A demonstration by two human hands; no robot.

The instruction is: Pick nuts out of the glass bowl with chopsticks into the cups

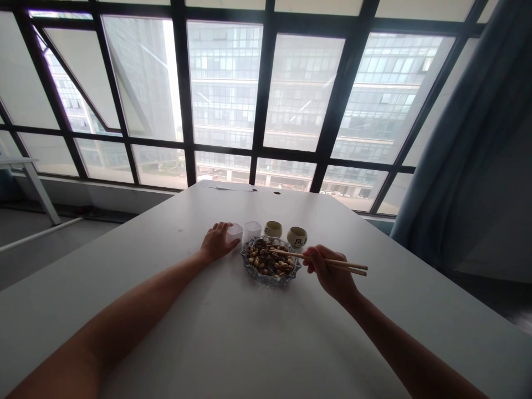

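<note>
A scalloped glass bowl [271, 279] stands on the white table, filled with a mix of nuts and dark seeds [272, 260]. My right hand [330, 271] is closed around a pair of wooden chopsticks [344, 265]; their tips reach into the bowl, among the nuts. Whether the tips pinch a piece is too small to tell. Left of the bowl, my left hand [218, 241] is wrapped around a translucent plastic cup [235, 233]. A second translucent cup [252, 230] is just right of it, behind the bowl.
Two small cream ceramic cups with dark characters, one [273, 228] behind the bowl and another [297, 236] to its right, stand near the chopsticks. White paper [228, 187] lies at the table's far end. Beyond are windows and a blue curtain [449, 133].
</note>
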